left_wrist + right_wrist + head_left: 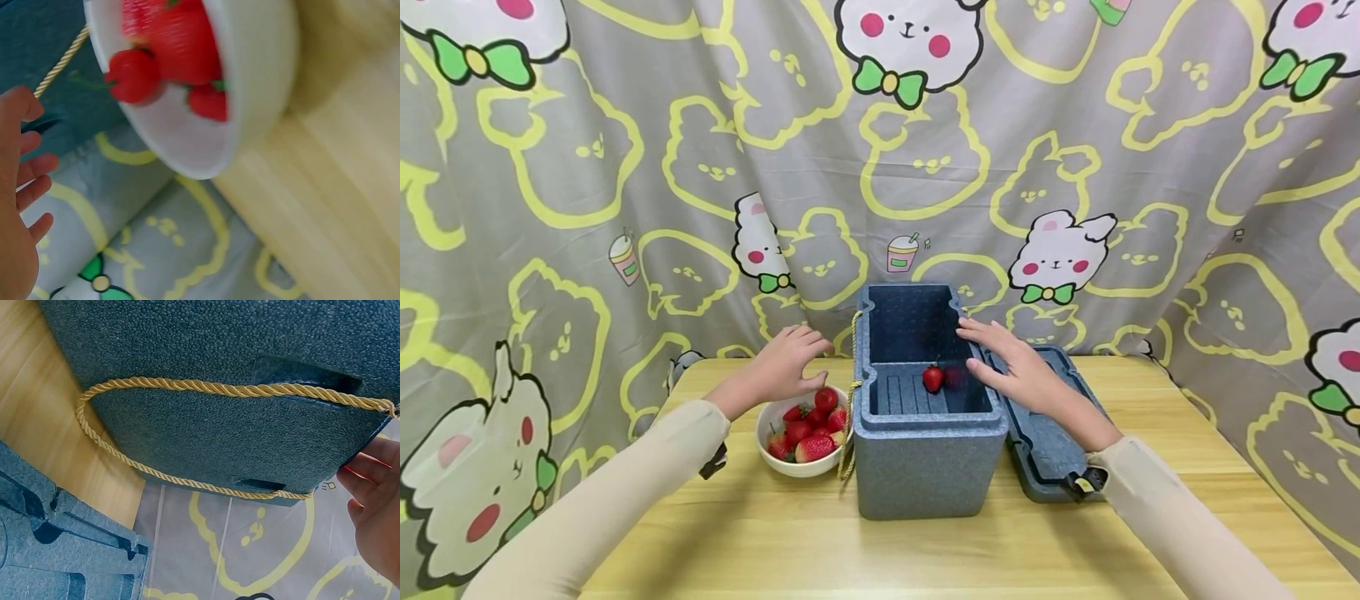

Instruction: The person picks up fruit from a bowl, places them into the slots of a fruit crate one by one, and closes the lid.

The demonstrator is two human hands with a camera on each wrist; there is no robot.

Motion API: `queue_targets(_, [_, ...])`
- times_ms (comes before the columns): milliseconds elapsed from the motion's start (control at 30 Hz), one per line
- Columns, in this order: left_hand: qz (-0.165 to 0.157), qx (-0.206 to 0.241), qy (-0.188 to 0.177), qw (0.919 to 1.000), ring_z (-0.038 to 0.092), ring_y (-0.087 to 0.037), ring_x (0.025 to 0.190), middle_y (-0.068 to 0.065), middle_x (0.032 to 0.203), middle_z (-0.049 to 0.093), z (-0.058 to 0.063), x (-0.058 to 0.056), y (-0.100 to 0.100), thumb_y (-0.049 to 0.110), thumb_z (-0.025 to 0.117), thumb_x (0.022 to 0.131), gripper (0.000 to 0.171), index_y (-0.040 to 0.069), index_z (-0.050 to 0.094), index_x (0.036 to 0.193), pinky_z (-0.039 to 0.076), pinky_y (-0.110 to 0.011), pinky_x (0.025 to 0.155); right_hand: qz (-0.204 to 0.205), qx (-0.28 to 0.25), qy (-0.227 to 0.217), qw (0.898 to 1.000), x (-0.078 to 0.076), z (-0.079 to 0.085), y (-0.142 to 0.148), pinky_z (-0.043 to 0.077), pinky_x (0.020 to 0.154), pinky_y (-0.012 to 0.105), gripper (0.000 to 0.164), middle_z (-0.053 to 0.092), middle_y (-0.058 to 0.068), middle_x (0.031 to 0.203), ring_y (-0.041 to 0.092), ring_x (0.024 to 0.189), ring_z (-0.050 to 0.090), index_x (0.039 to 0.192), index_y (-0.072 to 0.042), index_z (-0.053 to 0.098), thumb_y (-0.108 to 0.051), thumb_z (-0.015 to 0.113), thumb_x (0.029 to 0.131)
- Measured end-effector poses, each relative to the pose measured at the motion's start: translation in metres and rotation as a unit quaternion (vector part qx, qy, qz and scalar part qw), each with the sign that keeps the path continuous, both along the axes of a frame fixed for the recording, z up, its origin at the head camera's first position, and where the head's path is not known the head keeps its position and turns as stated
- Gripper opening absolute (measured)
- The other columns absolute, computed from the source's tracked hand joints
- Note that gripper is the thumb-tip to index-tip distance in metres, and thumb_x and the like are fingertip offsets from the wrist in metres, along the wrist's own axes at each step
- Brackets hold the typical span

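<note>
My left hand (786,362) hovers over a white bowl (801,468) with its fingers loosely bent and nothing held. Several red fruits fill the bowl, among them a large strawberry (815,449) and a round, cherry-like fruit with a green stem (134,76). Right of the bowl stands a tall grey-blue foam box (928,475), its top uncovered. Inside, on the ribbed floor, lies one small red fruit (933,379). My right hand (1018,367) is at the box's right rim, fingers extended; in the right wrist view its fingertips lie right at the rim's edge.
The box's lid (1052,433) lies on the wooden table (760,542) to the right, partly under my right forearm. A gold rope (187,385) loops along the box's side, with another rope (848,433) hanging beside the bowl. A patterned curtain (820,167) hangs behind the table.
</note>
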State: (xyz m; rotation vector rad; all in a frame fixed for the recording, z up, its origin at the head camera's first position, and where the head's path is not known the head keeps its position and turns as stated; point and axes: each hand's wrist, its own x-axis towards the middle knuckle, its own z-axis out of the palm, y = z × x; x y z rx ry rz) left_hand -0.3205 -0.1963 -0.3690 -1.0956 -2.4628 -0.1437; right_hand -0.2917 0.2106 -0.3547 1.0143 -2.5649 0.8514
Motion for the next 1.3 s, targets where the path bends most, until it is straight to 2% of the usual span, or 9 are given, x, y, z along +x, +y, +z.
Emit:
queue_targets(200, [0.008, -0.027, -0.054, 0.9982, 0.059, -0.028, 0.109, -0.007, 0.114, 0.069, -0.017, 0.007, -0.008, 0.027, 0.078, 0.079, 0.041, 0.009, 0.070, 0.115, 0.045, -0.053, 0.101, -0.003, 0.003, -0.001, 1.000, 0.000, 0.000, 0.000, 0.014, 0.126, 0.057, 0.052, 0.039, 0.007, 0.163, 0.035, 0.155, 0.028, 0.152, -0.014, 0.048, -0.032, 0.057, 0.103])
queue_targets(333, [0.012, -0.041, -0.068, 0.9968, 0.059, -0.028, 0.113, -0.005, 0.115, 0.069, -0.024, 0.007, -0.009, 0.029, 0.081, 0.075, 0.047, 0.010, 0.070, 0.116, 0.045, -0.053, 0.102, 0.000, 0.002, 0.001, 1.000, 0.000, 0.001, 0.000, 0.014, 0.126, 0.057, 0.052, 0.039, 0.008, 0.163, 0.035, 0.154, 0.029, 0.151, -0.012, 0.049, -0.031, 0.057, 0.103])
queue_targets(567, [0.015, -0.065, -0.059, 0.9960, 0.060, -0.024, 0.108, -0.002, 0.109, 0.070, -0.034, 0.003, -0.006, 0.032, 0.084, 0.073, 0.044, 0.012, 0.072, 0.111, 0.046, -0.049, 0.103, 0.002, 0.006, -0.003, 1.000, -0.001, 0.002, 0.001, 0.014, 0.126, 0.057, 0.053, 0.039, 0.007, 0.163, 0.035, 0.155, 0.027, 0.152, -0.014, 0.048, -0.032, 0.057, 0.103])
queue_targets(700, [0.017, -0.068, -0.054, 0.9961, 0.060, -0.024, 0.105, -0.002, 0.105, 0.069, -0.037, 0.002, -0.004, 0.031, 0.086, 0.072, 0.044, 0.012, 0.072, 0.108, 0.048, -0.047, 0.098, 0.002, 0.007, -0.008, 1.000, -0.002, 0.002, 0.002, 0.014, 0.125, 0.059, 0.053, 0.039, 0.006, 0.164, 0.035, 0.156, 0.024, 0.152, -0.015, 0.048, -0.033, 0.057, 0.103])
queue_targets(1000, [0.020, -0.067, -0.054, 0.9961, 0.058, -0.023, 0.099, -0.003, 0.100, 0.068, -0.040, 0.002, 0.001, 0.031, 0.087, 0.070, 0.045, 0.010, 0.072, 0.107, 0.046, -0.046, 0.096, 0.001, 0.006, -0.019, 1.000, -0.001, 0.003, 0.002, 0.016, 0.122, 0.064, 0.053, 0.038, 0.005, 0.164, 0.036, 0.157, 0.020, 0.152, -0.016, 0.048, -0.033, 0.057, 0.103])
queue_targets(1300, [0.028, -0.079, -0.058, 0.9947, 0.058, -0.023, 0.099, -0.005, 0.101, 0.070, -0.043, 0.001, 0.003, 0.032, 0.084, 0.071, 0.047, 0.008, 0.071, 0.109, 0.046, -0.047, 0.099, 0.006, 0.005, -0.018, 1.000, -0.002, 0.002, 0.001, 0.016, 0.123, 0.062, 0.054, 0.038, 0.006, 0.164, 0.035, 0.156, 0.022, 0.152, -0.015, 0.047, -0.032, 0.058, 0.103])
